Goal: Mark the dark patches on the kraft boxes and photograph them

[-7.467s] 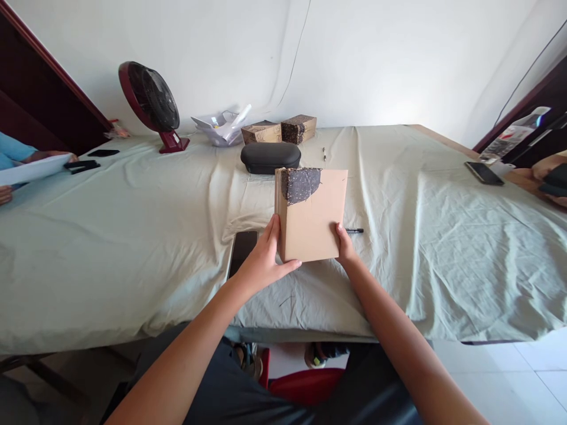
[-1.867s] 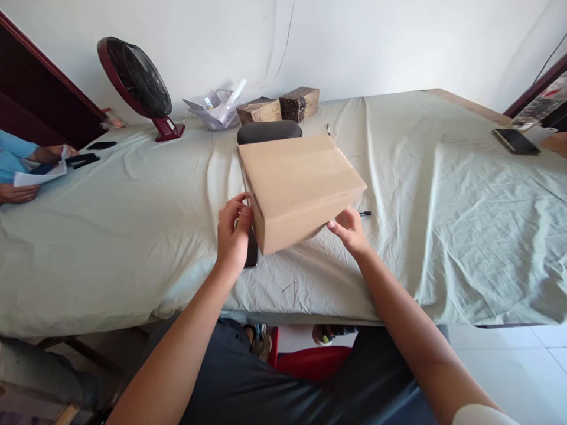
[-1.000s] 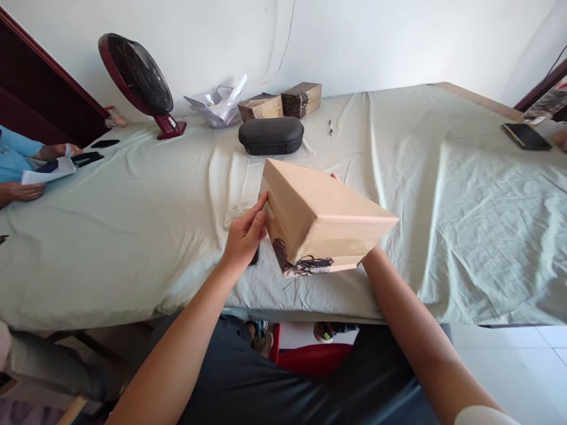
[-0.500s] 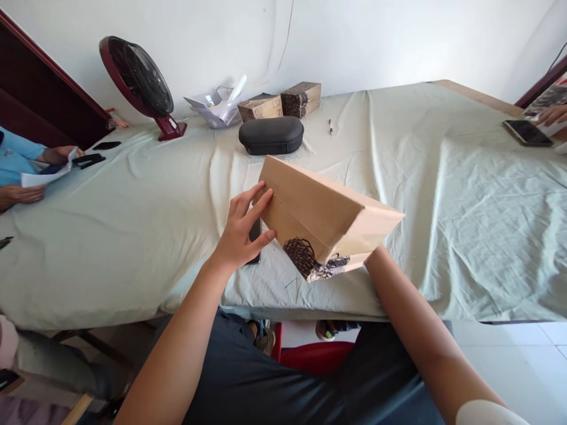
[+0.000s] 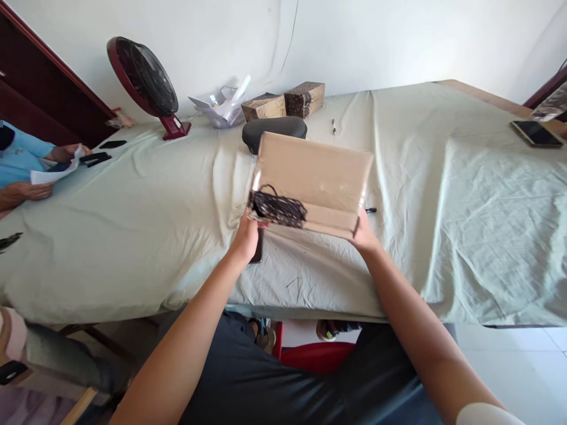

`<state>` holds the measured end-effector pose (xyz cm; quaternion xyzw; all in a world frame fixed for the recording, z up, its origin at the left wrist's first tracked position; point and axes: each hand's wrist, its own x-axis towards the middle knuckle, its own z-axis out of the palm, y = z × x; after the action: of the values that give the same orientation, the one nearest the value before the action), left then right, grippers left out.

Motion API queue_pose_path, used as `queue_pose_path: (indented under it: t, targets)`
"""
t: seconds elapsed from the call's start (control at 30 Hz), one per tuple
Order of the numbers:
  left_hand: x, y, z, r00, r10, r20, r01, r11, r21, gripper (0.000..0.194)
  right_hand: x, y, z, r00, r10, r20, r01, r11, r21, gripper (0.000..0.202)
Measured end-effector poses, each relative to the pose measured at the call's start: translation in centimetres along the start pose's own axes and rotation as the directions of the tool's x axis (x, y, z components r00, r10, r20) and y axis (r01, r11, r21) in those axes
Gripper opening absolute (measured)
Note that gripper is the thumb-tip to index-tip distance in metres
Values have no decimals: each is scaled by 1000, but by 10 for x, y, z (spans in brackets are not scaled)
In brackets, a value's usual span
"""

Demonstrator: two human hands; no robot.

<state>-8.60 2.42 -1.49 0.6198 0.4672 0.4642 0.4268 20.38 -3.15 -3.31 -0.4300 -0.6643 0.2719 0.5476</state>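
Note:
A brown cardboard box [image 5: 316,171] with a dark scribbled drawing on its lower left is held up above the table, tilted and slightly blurred by motion. At its lower left corner, my left hand [image 5: 248,236] grips it, fingers mostly hidden behind. My right hand [image 5: 365,235] holds the lower right corner, and its fingers are also largely out of sight under the box. Below the left hand, a dark phone [image 5: 257,248] lies on the cloth, partly covered. Close to the right hand lies a black pen [image 5: 371,210].
A black zip case [image 5: 274,131] sits behind the box, with two patterned boxes [image 5: 305,99], a plastic basket [image 5: 220,112] and a fan [image 5: 148,82] farther back. Another phone [image 5: 537,134] lies at the right. At left, a person's hands [image 5: 31,190] hold paper.
The box has turned so a broad face with the drawing faces me. My left hand has shifted from its side to the lower left corner; my right hand now shows at the right corner.

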Motion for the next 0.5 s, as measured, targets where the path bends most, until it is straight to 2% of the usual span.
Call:
queue_pose_path:
  t: [0.07, 0.17, 0.3, 0.4, 0.5]
  targets:
    - [1, -3, 4, 991, -92, -92, 89, 995, -40, 77, 2, 1, 3, 994, -113, 9, 113, 982, -149, 94]
    - [0, -3, 5, 989, -99, -114, 92, 994, -61, 78, 4, 4, 7, 978, -209, -8, 197, 934, -298, 102]
    - [-1, -6, 1, 995, -61, -79, 60, 998, -9, 77, 2, 7, 10, 979, -200, -26, 188, 952, -242, 111]
    - [-2, -8, -1, 997, -51, -55, 57, 993, 101, 74, 1, 5, 11, 985, -164, -55, 152, 973, -174, 118]
    - [-6, 1, -1, 997, 71, -42, -62, 978, 202, 70, 1, 1, 11, 990, -122, -76, 114, 988, -106, 122]
